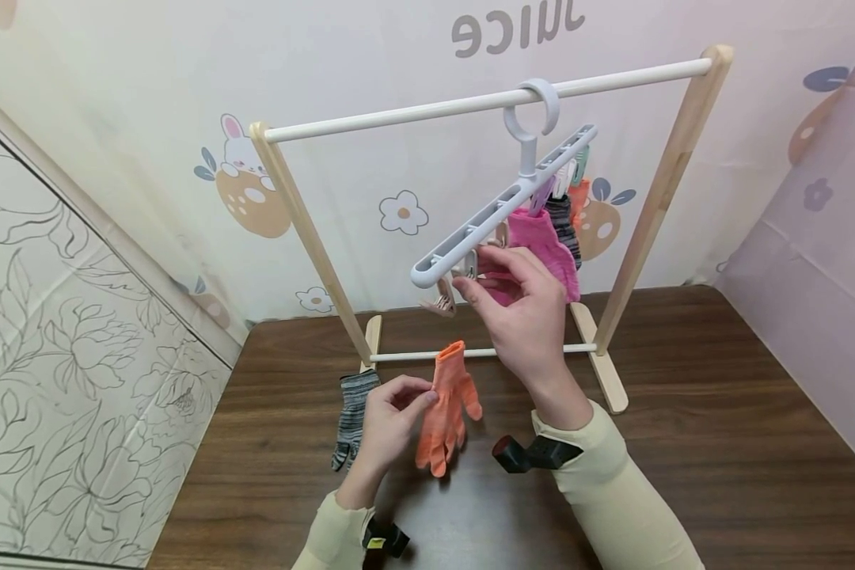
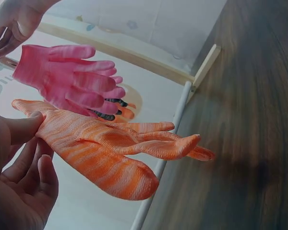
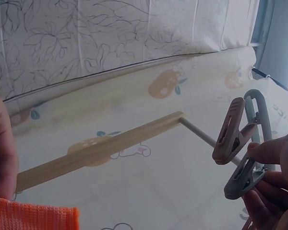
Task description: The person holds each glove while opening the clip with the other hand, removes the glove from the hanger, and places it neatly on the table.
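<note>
An orange knitted glove (image 1: 447,412) hangs cuff up from my left hand (image 1: 390,419), pinched near the cuff between thumb and fingers. In the left wrist view the glove (image 2: 101,139) shows paler stripes. My right hand (image 1: 530,313) is raised to the near end of a grey clip hanger (image 1: 495,214). There its thumb and fingers pinch a grey-green clothespin (image 3: 242,179). A brownish-pink clothespin (image 3: 229,132) dangles just beside it with nothing in it. Behind the right hand, a pink glove (image 1: 541,241) hangs from a purple clip.
The hanger's hook sits over the white top bar (image 1: 399,117) of a wooden rack (image 1: 666,190). Farther along the hanger hang a dark striped glove (image 1: 561,222) and another orange piece (image 1: 579,198). A grey striped glove (image 1: 352,412) lies on the brown table (image 1: 712,443) by the rack's left foot.
</note>
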`<control>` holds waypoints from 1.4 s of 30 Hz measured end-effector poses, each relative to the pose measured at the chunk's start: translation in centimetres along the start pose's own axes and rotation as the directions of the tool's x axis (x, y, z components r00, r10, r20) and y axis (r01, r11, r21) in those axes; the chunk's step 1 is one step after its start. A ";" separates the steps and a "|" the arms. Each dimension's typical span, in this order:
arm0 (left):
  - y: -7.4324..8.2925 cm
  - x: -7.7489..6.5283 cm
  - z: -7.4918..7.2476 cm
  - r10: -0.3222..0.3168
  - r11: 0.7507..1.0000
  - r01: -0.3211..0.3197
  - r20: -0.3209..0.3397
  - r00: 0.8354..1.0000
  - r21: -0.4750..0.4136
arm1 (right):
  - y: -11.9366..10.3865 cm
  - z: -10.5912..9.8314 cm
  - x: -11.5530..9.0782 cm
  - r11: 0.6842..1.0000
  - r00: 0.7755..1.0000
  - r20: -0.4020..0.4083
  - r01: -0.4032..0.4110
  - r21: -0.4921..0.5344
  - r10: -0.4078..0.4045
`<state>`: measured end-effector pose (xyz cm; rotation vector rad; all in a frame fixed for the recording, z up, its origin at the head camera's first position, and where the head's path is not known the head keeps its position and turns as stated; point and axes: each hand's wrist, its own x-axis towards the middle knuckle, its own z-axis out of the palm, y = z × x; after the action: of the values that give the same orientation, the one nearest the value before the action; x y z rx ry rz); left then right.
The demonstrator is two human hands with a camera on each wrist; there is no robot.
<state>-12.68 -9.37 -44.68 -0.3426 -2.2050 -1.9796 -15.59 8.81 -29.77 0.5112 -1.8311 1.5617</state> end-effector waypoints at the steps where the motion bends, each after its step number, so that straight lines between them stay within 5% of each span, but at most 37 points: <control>1: 0.4 -0.1 -0.1 -0.006 1.000 0.006 0.001 1.000 0.002 | 0.0 0.0 0.0 1.000 1.000 0.000 -0.001 0.000 0.001; 9: 1.8 -0.5 -0.7 -0.020 1.000 0.021 0.019 1.000 -0.003 | -0.1 0.1 0.1 1.000 1.000 -0.001 0.005 0.007 -0.005; 23: 0.2 -0.5 -1.8 -0.172 0.983 0.172 0.009 0.985 -0.065 | -0.1 0.1 0.0 1.000 1.000 -0.004 0.006 0.003 -0.006; 38: -1.3 -0.1 -2.6 -0.260 0.963 0.260 0.004 0.966 -0.072 | -0.1 0.1 0.0 1.000 1.000 -0.011 0.011 -0.003 -0.011; 42: -3.0 0.3 -2.7 -0.277 0.960 0.277 0.002 0.961 -0.048 | -0.1 0.1 0.0 1.000 1.000 -0.013 0.016 -0.007 -0.016</control>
<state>-13.85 -12.37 -47.14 -0.0328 -2.3134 -2.1696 -15.58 8.70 -29.68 0.5094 -1.8180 1.5441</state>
